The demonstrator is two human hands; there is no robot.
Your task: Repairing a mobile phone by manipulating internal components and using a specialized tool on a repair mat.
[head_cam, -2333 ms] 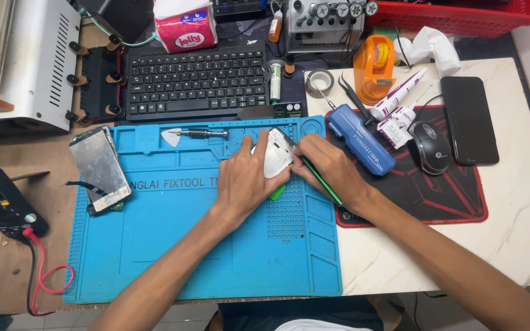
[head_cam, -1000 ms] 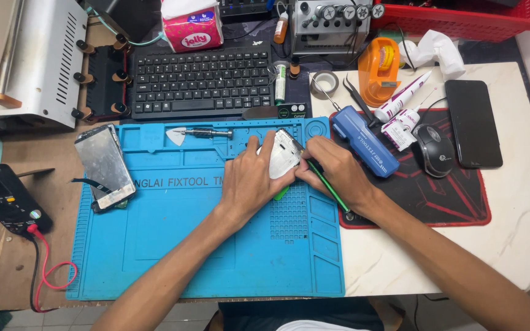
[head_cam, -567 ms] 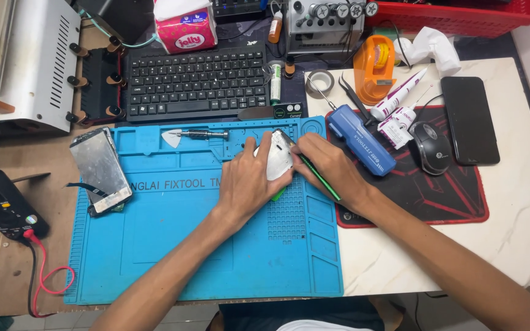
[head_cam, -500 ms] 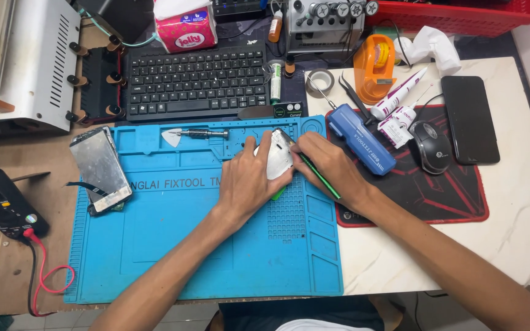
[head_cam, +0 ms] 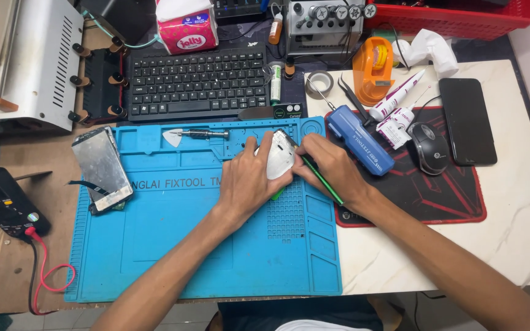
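Left hand (head_cam: pixel 246 184) lies palm-down on the blue silicone mat (head_cam: pixel 173 245), near its far edge right of centre, fingers wrapped round the near side of a small white phone shell (head_cam: pixel 279 160), pinning it to the mat. The shell is a smooth, rounded slab with a darker strip on its far end. Right hand (head_cam: pixel 332 171) comes in from the right, fingertips pinched together on a thin green tool (head_cam: pixel 322 179), a straight pen-like stick held at a slant; its tip is at the shell's right edge, exact contact hidden by the fingers. A bit of green shows under the left palm too.

The mat is matte and rubbery, with moulded trays along its far edge and a grid of small square pockets near the hands. In a far-edge tray: a metal-shaft screwdriver (head_cam: pixel 200 133) beside a white triangular pick (head_cam: pixel 172 138). At the mat's left edge lies a glossy rectangular phone screen (head_cam: pixel 101 168) with a flex cable.

Beyond the mat's far edge is a black keyboard (head_cam: pixel 194 83). Off its far right corner: a blue ribbed plastic case (head_cam: pixel 359 140), two white glue tubes (head_cam: pixel 394 110), and a black mouse (head_cam: pixel 430 147) on a black-and-red pad (head_cam: pixel 437 196). A flat black phone (head_cam: pixel 467 121) rests on the pale marble tabletop (head_cam: pixel 510 233). Off the mat's left edge is a black meter (head_cam: pixel 1 205) with a red lead.
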